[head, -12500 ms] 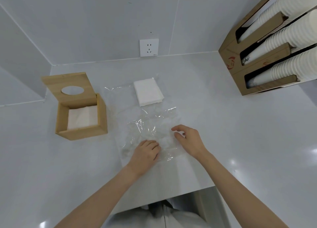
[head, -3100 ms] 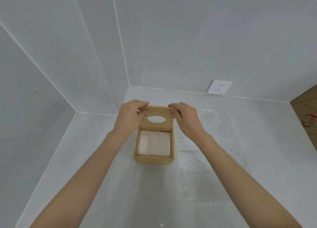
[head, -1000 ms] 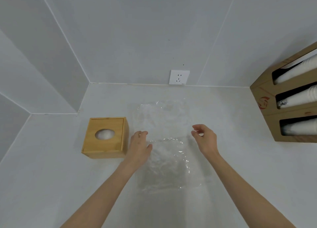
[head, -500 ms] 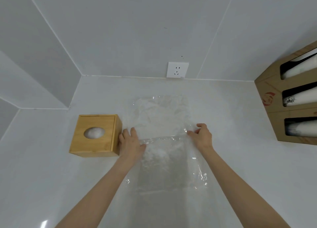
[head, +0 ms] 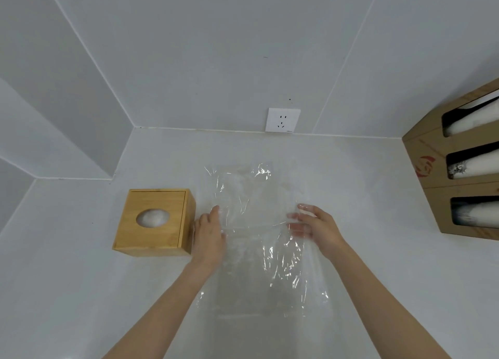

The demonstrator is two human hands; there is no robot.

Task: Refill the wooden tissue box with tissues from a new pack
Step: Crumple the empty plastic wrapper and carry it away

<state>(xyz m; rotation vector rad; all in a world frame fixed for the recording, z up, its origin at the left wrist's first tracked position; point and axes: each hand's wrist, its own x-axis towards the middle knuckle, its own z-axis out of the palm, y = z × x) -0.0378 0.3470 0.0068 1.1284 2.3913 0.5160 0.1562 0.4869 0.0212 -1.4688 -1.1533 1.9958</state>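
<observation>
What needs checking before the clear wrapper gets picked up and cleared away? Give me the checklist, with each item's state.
1. Wooden tissue box lid shut: ok, it sits flat on the box.
2. Tissue showing in the oval opening: ok, white tissue fills it.
3. Clear plastic wrapper empty: ok, no tissue stack is seen on or in it.
4. Left hand at the wrapper's left edge: ok, beside the box.
5. Right hand at the right edge: ok, fingers spread on the film.
6. Firm pinch on the film: cannot tell, both hands look open and flat.
</observation>
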